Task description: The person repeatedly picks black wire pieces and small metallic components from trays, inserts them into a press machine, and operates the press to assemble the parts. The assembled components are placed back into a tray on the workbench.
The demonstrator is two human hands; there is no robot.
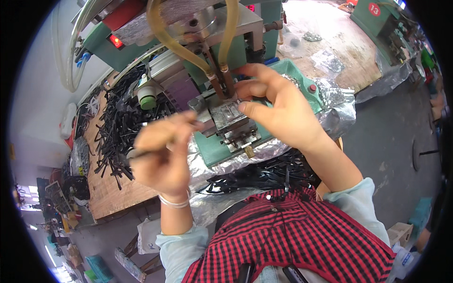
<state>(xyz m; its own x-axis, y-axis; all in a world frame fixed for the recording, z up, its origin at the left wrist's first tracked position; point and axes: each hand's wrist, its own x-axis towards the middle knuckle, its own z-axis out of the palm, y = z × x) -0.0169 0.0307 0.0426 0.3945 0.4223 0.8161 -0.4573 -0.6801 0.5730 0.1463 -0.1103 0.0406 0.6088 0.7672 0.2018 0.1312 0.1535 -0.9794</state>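
My left hand (163, 153), smeared by motion, is left of the machine's metal fixture (230, 113). Its fingers curl round what looks like a dark strip (145, 153), and its fingertips point toward the fixture's left side. At the fixture's right edge is my right hand (285, 108). The thumb rests by the top of the block, apart from the bent fingers, which reach in beside two copper-coloured electrodes (222, 85). Their tips are partly hidden. Thick yellowish hoses (177, 45) run down to the electrodes. The fixture stands on a green base (212, 151).
Black strips (115, 127) lie heaped on the wooden table (118, 195) at the left, with more strips (264, 174) on silvery sheeting before me. A green tray (295, 75) of small parts stands behind my right hand. A green-capped bottle (147, 100) is left of the machine.
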